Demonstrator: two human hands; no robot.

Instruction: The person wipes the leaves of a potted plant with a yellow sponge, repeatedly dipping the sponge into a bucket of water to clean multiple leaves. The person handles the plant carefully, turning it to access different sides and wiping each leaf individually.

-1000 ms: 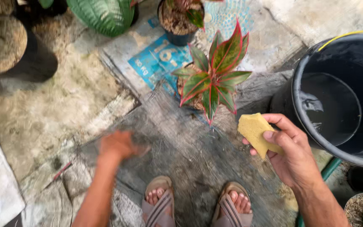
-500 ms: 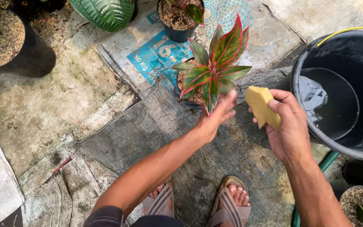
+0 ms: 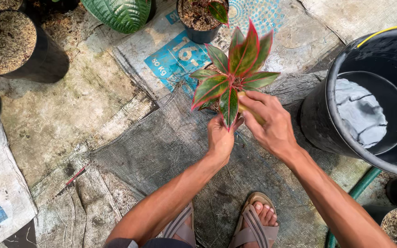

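Both hands are working at the small potted plant (image 3: 232, 73) with red-edged green leaves, which is standing on the grey woven mat (image 3: 161, 151) near the middle of the view. Left hand (image 3: 220, 137) is reaching up from below, its fingers closing under the lowest drooping leaf; whether it is gripping the leaf or the pot beneath is not discernible, since the foliage is covering the contact. Right hand (image 3: 267, 121) is lying just right of the stem, fingers curled around a yellow sponge (image 3: 243, 103), of which only a sliver is showing against the leaf base. The two hands are nearly touching each other.

To the right, a large black bucket (image 3: 320, 119) is sitting on the mat's edge, holding water and a smaller black pot (image 3: 391, 110) inside it. A green hose (image 3: 357, 188) is running beneath it. A printed blue-and-white sack (image 3: 171, 57) is lying behind the plant, and another dark pot (image 3: 203, 25) is standing on it. A black pot filled with husk (image 3: 17, 46) is occupying the upper left. The person's sandalled feet (image 3: 253, 222) are showing at the bottom edge.
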